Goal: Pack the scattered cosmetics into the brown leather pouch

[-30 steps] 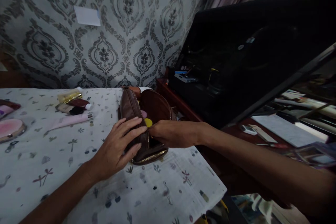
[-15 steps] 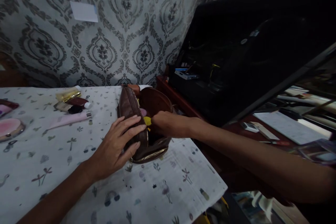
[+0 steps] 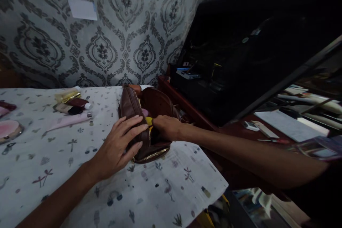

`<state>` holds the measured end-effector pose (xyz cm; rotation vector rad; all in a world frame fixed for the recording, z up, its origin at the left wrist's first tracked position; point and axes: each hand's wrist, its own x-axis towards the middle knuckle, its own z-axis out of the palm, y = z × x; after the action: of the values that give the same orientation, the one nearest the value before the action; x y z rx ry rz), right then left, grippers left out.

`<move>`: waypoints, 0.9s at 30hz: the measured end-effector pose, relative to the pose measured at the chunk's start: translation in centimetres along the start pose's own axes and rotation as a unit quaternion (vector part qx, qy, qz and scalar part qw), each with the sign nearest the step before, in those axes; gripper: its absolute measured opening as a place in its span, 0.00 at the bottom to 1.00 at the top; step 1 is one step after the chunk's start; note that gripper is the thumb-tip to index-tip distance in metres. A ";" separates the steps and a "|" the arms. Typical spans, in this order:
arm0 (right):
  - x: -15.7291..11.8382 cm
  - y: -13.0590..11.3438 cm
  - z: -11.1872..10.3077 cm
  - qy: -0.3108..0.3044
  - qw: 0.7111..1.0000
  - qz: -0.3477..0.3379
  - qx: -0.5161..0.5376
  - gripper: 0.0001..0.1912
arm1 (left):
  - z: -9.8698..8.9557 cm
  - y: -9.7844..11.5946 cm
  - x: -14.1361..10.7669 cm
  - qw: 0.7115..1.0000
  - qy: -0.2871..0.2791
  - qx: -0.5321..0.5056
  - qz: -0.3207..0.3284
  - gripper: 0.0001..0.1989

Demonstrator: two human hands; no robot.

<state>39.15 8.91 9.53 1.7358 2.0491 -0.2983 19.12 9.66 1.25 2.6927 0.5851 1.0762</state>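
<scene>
A brown leather bag (image 3: 128,105) with its zip undone stands on the patterned white cloth, its mouth facing right. My left hand (image 3: 120,146) lies against the bag's near left side, fingers spread and pressing on the leather. Inside the opening is my right hand (image 3: 167,127), its fingertips hidden in the bag beside a yellow item (image 3: 149,121); whether they hold anything is not visible. A pink item (image 3: 145,112) also shows in the bag's mouth.
Cosmetic tubes (image 3: 71,119) lie on the cloth (image 3: 149,199) at the left, with a round pink compact (image 3: 10,130) further left. A large black panel (image 3: 240,53) leans over a dark red desk (image 3: 232,131) at the right. Patterned wallpaper is behind.
My right hand has shifted slightly left and deeper into the bag. My left hand stays on the bag's side. The whole view has moved a little.
</scene>
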 end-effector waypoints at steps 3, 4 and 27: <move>0.3 0.1 0.4 0.009 1.000 0.005 0.005 0.19 | 0.0 0.0 0.0 1.000 -0.001 0.004 0.001 0.21; 0.4 0.2 0.5 0.012 1.000 0.007 0.008 0.20 | 0.0 0.0 0.0 1.000 -0.001 0.005 0.002 0.22; 0.2 0.0 0.6 0.119 0.985 -0.106 -0.061 0.15 | 0.0 0.1 0.0 1.000 -0.005 0.012 0.004 0.20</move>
<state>39.20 8.85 8.93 1.5465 2.3744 -0.0275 19.14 9.52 1.30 2.7219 0.5887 1.0647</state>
